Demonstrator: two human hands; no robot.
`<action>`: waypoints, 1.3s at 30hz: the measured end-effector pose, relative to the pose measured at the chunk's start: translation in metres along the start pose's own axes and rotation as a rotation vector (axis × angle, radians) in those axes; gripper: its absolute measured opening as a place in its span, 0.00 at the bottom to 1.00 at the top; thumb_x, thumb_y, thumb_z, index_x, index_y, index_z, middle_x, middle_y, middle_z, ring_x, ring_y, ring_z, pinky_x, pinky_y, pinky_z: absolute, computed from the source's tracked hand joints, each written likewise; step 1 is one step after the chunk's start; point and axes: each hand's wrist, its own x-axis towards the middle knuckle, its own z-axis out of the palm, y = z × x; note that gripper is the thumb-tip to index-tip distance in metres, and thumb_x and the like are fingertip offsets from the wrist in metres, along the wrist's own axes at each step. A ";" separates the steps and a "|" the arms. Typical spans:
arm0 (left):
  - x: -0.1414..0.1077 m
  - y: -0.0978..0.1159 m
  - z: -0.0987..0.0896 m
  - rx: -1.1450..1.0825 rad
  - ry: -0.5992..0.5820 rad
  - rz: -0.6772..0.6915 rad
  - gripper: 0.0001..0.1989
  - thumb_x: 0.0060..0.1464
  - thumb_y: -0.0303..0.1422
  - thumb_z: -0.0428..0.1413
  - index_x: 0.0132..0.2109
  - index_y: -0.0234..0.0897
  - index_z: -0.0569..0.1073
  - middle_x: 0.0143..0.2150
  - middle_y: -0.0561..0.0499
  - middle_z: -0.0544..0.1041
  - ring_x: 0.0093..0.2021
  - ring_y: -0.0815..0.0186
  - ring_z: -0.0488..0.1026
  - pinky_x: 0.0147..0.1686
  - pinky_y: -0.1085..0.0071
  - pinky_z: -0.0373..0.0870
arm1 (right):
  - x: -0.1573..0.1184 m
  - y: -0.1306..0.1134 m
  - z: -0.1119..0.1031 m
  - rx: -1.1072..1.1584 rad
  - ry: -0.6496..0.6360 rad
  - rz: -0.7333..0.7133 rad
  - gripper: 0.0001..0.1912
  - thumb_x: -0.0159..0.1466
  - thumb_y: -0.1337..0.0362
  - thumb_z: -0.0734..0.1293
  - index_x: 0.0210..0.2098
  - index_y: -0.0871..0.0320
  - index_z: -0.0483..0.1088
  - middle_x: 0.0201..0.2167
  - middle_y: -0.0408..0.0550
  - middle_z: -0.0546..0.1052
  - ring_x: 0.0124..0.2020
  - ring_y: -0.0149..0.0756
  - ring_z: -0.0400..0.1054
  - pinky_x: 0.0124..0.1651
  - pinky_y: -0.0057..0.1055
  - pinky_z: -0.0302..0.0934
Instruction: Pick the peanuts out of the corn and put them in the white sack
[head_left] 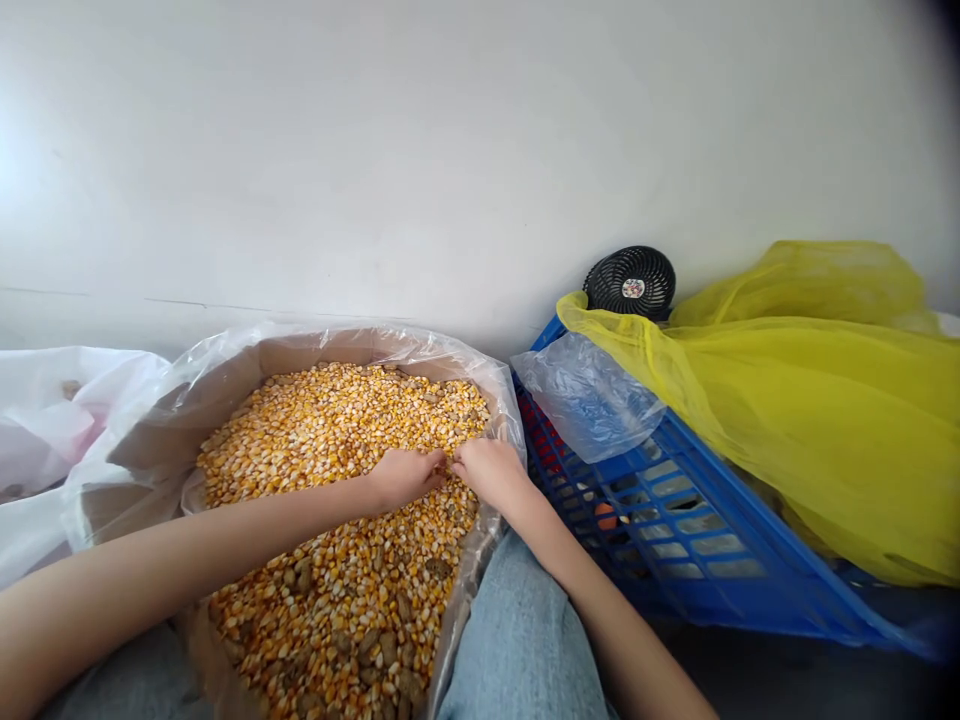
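A plastic-lined cardboard box is filled with yellow corn kernels. Brown unshelled peanuts lie mixed among the kernels, most thickly toward the near side. Over the right part of the corn, my left hand reaches in from the left with its fingers curled closed. My right hand meets it fingertip to fingertip near the box's right side, also closed in a pinch. Whatever sits between the fingertips is too small and hidden to name.
To the right, a tilted blue plastic basket carries yellow mesh cloth and a clear plastic bag. A black fan stands behind it by the wall. White sacking lies left of the box. My jeans-clad knee touches the box's right side.
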 end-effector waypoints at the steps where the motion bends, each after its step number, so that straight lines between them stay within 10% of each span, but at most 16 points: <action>1: 0.003 0.002 0.002 0.056 -0.016 -0.008 0.17 0.52 0.41 0.41 0.44 0.37 0.64 0.31 0.45 0.74 0.30 0.60 0.71 0.28 0.68 0.63 | -0.001 0.001 -0.005 -0.039 0.001 0.009 0.12 0.57 0.61 0.58 0.31 0.57 0.72 0.31 0.51 0.74 0.36 0.40 0.67 0.38 0.35 0.56; 7: 0.009 0.001 0.011 0.001 0.002 0.001 0.15 0.53 0.38 0.40 0.41 0.37 0.68 0.31 0.45 0.74 0.30 0.59 0.70 0.28 0.67 0.62 | 0.001 0.013 -0.016 0.463 0.135 -0.041 0.14 0.55 0.56 0.60 0.31 0.57 0.72 0.30 0.47 0.74 0.33 0.34 0.66 0.37 0.28 0.56; 15: -0.004 -0.018 0.000 -1.224 -0.134 -0.173 0.15 0.49 0.42 0.45 0.38 0.36 0.63 0.16 0.61 0.52 0.14 0.76 0.48 0.14 0.78 0.45 | -0.006 0.027 -0.016 1.704 0.237 -0.033 0.10 0.51 0.59 0.65 0.24 0.60 0.64 0.20 0.39 0.62 0.15 0.19 0.48 0.13 0.18 0.41; 20: -0.003 -0.029 -0.023 -1.535 -0.121 -0.212 0.07 0.49 0.34 0.41 0.33 0.38 0.60 0.17 0.60 0.45 0.14 0.76 0.42 0.13 0.78 0.42 | -0.008 0.029 -0.019 1.976 0.054 -0.102 0.08 0.52 0.61 0.64 0.24 0.59 0.62 0.22 0.39 0.60 0.15 0.18 0.44 0.11 0.14 0.38; 23: -0.003 -0.032 -0.028 -1.273 -0.064 -0.209 0.10 0.50 0.34 0.37 0.35 0.37 0.61 0.17 0.60 0.48 0.14 0.75 0.46 0.14 0.77 0.46 | -0.007 0.031 -0.019 2.022 -0.002 -0.121 0.07 0.54 0.60 0.62 0.26 0.57 0.62 0.23 0.39 0.60 0.15 0.19 0.43 0.11 0.12 0.38; 30: -0.021 -0.028 -0.019 0.133 -0.056 0.191 0.10 0.51 0.30 0.42 0.38 0.35 0.66 0.25 0.48 0.71 0.26 0.64 0.69 0.26 0.70 0.61 | -0.006 0.032 -0.017 1.963 -0.060 -0.100 0.07 0.55 0.60 0.59 0.27 0.57 0.63 0.24 0.41 0.63 0.15 0.21 0.42 0.11 0.13 0.37; 39: -0.023 -0.028 -0.007 0.443 -0.078 0.279 0.10 0.54 0.30 0.41 0.40 0.33 0.64 0.25 0.46 0.73 0.24 0.63 0.72 0.22 0.72 0.63 | -0.005 0.031 -0.016 2.130 -0.208 -0.107 0.07 0.54 0.65 0.58 0.29 0.60 0.65 0.26 0.43 0.65 0.16 0.19 0.47 0.11 0.12 0.40</action>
